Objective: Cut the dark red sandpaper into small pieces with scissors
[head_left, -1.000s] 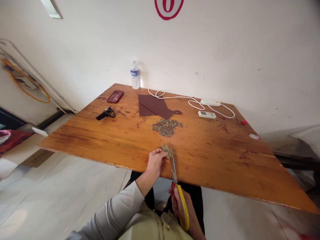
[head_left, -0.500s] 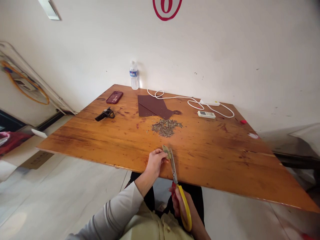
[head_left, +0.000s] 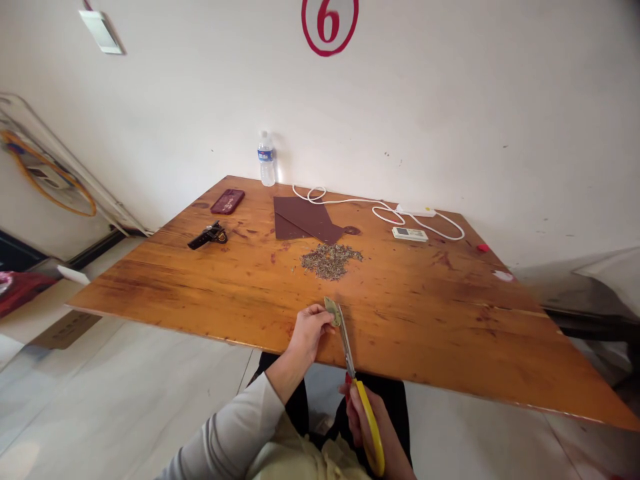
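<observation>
Pinched in the fingers of my left hand (head_left: 309, 331) is a small flat green-brown piece (head_left: 331, 310), possibly a dried leaf; its exact kind is unclear. My right hand (head_left: 367, 410) grips a pair of scissors (head_left: 347, 343) with one yellow and one red handle. The blades point away from me and lie along the right edge of the piece, nearly together. Both hands are over the front edge of the wooden table (head_left: 425, 320). Beyond them is a loose pile of small grey-brown shreds (head_left: 331, 261).
Behind the pile lie dark maroon sheets (head_left: 303, 217). A water bottle (head_left: 267, 160) stands against the wall. To the left are a maroon phone-like case (head_left: 228, 201) and a black strapped object (head_left: 207, 235). A white remote (head_left: 409, 234) and a white cable (head_left: 350, 201) lie at the right rear.
The view has tilted up slightly, so everything appears lower. The scissor blades look a little closer together at the piece. Both hands keep their grips.
</observation>
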`<move>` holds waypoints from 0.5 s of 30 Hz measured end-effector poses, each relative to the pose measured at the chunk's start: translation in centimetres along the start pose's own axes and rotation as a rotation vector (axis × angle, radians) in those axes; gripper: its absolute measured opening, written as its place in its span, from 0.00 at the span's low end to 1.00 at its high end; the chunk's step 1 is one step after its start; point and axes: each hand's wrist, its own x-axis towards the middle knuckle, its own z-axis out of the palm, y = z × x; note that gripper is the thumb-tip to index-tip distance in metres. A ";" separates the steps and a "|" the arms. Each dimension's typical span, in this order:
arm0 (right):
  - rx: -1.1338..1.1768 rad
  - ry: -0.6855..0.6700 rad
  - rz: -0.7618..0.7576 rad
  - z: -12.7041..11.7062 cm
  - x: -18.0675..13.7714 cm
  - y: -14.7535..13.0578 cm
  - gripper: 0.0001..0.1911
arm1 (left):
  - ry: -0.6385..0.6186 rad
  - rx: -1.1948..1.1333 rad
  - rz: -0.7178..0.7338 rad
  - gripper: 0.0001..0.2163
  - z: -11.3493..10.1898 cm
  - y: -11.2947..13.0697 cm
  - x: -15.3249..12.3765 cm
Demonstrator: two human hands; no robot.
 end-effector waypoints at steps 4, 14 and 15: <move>0.011 0.011 0.013 0.1 -0.3 -0.1 0.43 | 0.005 0.004 0.004 0.07 0.1 0.1 -0.1; -0.105 0.036 -0.010 0.0 -0.6 -1.1 0.40 | 0.016 -0.006 -0.007 0.08 0.1 0.1 0.0; -0.104 0.029 -0.011 0.0 -0.6 -1.1 0.40 | 0.012 -0.004 -0.009 0.08 0.0 0.0 0.0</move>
